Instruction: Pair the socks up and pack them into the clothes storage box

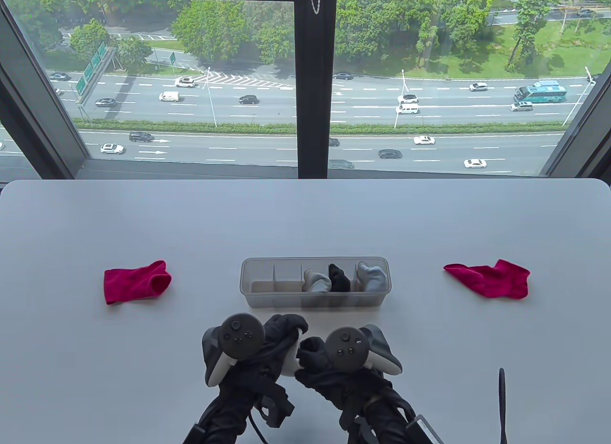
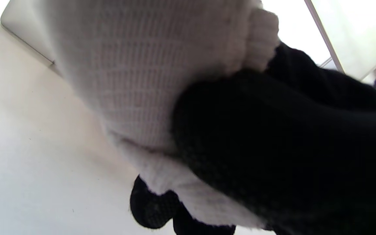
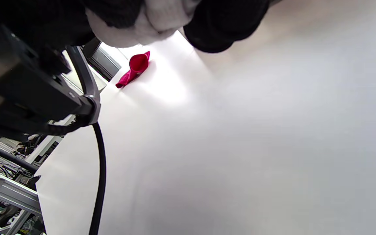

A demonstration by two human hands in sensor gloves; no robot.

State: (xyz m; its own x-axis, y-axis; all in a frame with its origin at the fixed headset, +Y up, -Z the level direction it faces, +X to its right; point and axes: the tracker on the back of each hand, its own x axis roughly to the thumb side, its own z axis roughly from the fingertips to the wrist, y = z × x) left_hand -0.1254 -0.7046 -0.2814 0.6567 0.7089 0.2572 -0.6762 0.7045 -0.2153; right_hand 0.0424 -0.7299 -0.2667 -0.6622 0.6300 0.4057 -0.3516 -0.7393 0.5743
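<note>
Both gloved hands meet just in front of the clear storage box (image 1: 267,298). My left hand (image 1: 285,333) and right hand (image 1: 312,352) both grip a bunched white sock (image 1: 290,363) between them. In the left wrist view the white sock (image 2: 135,81) fills the frame, with dark fingers (image 2: 273,147) curled round it. The right wrist view shows the white sock (image 3: 142,23) at the top edge. One red sock (image 1: 136,281) lies left of the box, another red sock (image 1: 491,279) to the right. The box holds a rolled grey bundle (image 1: 317,281), a black bundle (image 1: 339,277) and a grey bundle (image 1: 372,277).
The box's two left compartments (image 1: 261,276) show only bare plastic. A black strap (image 1: 501,406) stands at the table's front right. In the right wrist view a black cable (image 3: 100,163) hangs from the wrist, with a red sock (image 3: 134,68) farther off.
</note>
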